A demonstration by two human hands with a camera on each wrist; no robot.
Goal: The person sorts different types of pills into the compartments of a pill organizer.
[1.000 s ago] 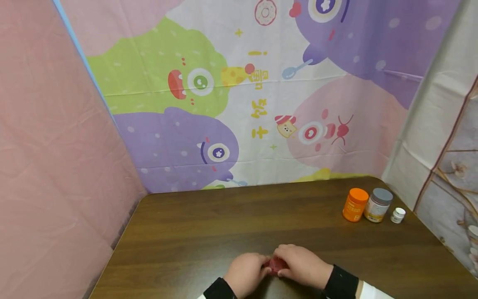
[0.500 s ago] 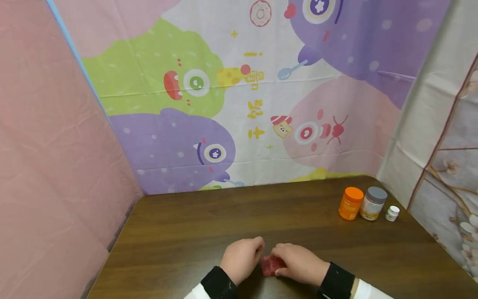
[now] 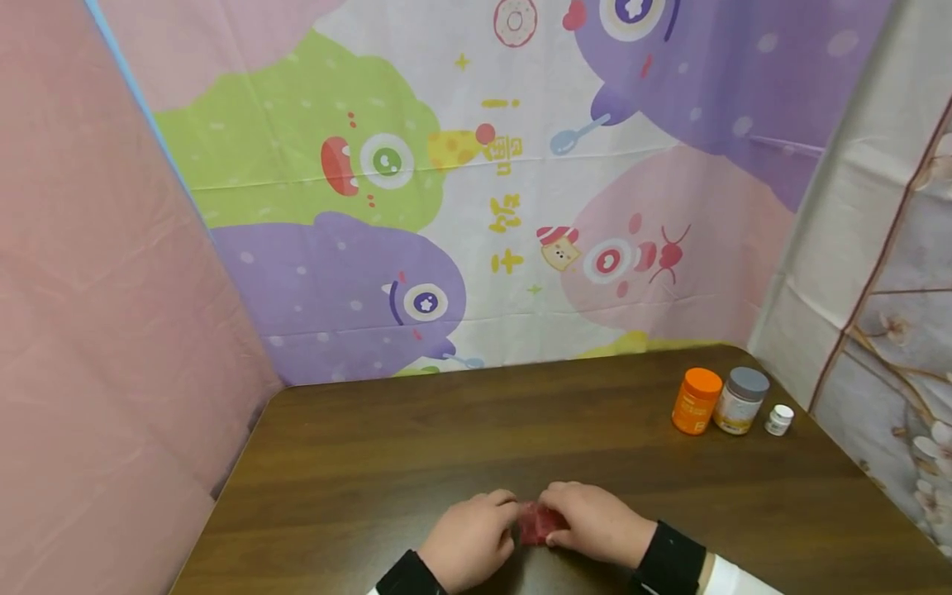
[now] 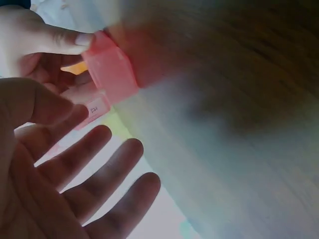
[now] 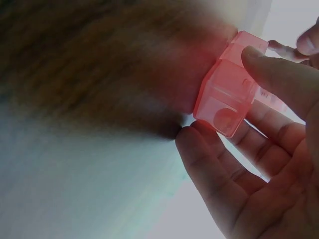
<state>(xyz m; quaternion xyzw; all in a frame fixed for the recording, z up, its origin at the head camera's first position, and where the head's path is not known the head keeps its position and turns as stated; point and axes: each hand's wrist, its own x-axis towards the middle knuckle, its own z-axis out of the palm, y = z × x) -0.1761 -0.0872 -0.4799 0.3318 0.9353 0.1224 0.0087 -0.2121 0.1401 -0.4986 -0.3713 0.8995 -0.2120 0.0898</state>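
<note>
A translucent red pill box (image 3: 538, 525) with compartments is at the front middle of the wooden table in the head view. My right hand (image 3: 597, 522) holds it, thumb on the near side and fingers curled round the far side. In the right wrist view, a round shape shows inside an end compartment of the pill box (image 5: 224, 94). A small lettered lid (image 4: 97, 107) stands out from the box in the left wrist view. My left hand (image 3: 472, 539) is just left of the box, its fingers loosely spread and the index fingertip right at that lid.
An orange jar (image 3: 697, 402), a grey-lidded jar (image 3: 740, 401) and a small white bottle (image 3: 779, 420) stand at the table's back right. A cartoon-printed curtain (image 3: 476, 207) hangs behind the table (image 3: 357, 446), and a pink cloth (image 3: 111, 289) hangs at the left.
My left hand pulled back from the pill box with curled fingers, then came back to its left side with the fingers loosened. My right hand has kept hold of the box.
</note>
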